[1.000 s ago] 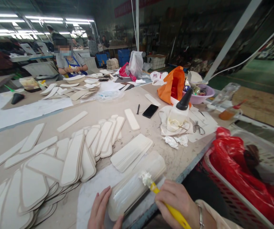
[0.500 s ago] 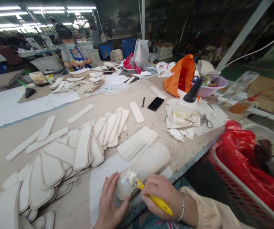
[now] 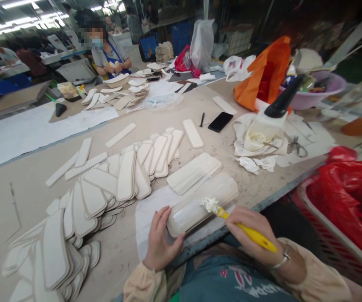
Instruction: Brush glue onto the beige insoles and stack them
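Note:
A yellow-handled brush is in my right hand, its fingers closed round the handle. White paste coats the brush head, which touches the glossy top of a fanned stack of pale strips. My left hand grips the left end of that stack, thumb at the near edge and fingers at the far corner. Beneath the stack lies a white paper sheet. Just behind it rests a second fanned stack. Many loose round-cornered strips overlap in a long pile to the left.
A phone, a white bottle with a black nozzle and scissors lie beyond the stacks. An orange bag and a purple basin stand farther back. A basket with red plastic is at right. Across the table sits a co-worker.
My right hand has moved the brush along the stack, away from my left hand. My left hand still holds the stack's end. The camera view has shifted and tilted.

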The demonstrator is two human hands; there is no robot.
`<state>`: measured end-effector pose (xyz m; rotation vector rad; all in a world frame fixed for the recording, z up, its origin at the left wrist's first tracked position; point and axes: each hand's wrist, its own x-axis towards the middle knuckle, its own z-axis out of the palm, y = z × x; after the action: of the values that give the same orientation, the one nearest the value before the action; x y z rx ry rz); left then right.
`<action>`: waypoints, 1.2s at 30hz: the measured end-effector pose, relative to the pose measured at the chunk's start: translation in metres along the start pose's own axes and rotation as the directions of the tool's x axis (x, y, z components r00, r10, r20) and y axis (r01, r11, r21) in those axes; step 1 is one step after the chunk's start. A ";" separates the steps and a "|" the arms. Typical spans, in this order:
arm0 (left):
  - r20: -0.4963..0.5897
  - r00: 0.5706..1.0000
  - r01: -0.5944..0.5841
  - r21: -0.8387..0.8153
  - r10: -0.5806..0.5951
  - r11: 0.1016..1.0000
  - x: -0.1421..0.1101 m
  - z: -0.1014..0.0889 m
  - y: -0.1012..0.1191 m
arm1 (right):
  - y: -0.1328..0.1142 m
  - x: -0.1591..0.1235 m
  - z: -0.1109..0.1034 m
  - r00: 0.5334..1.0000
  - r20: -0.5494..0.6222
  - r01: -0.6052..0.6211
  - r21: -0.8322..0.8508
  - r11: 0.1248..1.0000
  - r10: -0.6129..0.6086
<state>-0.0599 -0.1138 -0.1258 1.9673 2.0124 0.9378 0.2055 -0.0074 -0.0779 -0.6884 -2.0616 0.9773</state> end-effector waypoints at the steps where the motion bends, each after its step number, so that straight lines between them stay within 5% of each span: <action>1: -0.002 1.000 -0.003 0.002 0.003 1.000 0.001 0.000 0.000 | -0.004 0.002 0.006 0.999 0.046 0.022 0.025 0.999 -0.023; 7: 0.009 1.000 0.009 0.019 -0.009 1.000 0.001 -0.002 0.001 | -0.015 0.012 0.035 0.971 0.196 0.135 0.042 0.990 -0.141; 15: -0.007 1.000 0.014 -0.007 -0.014 1.000 -0.001 0.000 0.001 | -0.005 -0.002 -0.012 1.000 0.002 -0.005 -0.082 0.997 0.005; 21: 0.012 1.000 0.024 0.010 -0.024 1.000 -0.001 -0.003 0.001 | -0.017 0.022 0.032 0.984 0.107 0.135 0.057 0.989 -0.141; 27: 0.005 1.000 0.017 0.008 -0.017 1.000 -0.004 -0.002 -0.001 | -0.015 0.031 0.062 0.963 0.182 0.198 0.012 0.980 -0.196; 31: 0.012 1.000 0.021 0.002 -0.021 1.000 -0.004 -0.001 -0.004 | -0.006 0.024 0.048 0.985 0.125 0.122 -0.050 0.991 -0.115; 36: 0.019 1.000 0.020 0.008 -0.020 1.000 -0.003 0.000 -0.009 | 0.012 0.010 0.004 0.999 -0.044 -0.009 -0.121 0.993 0.003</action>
<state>-0.0672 -0.1162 -0.1316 1.9495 2.0249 0.9047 0.1982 0.0052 -0.0858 -0.7724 -2.0948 0.8383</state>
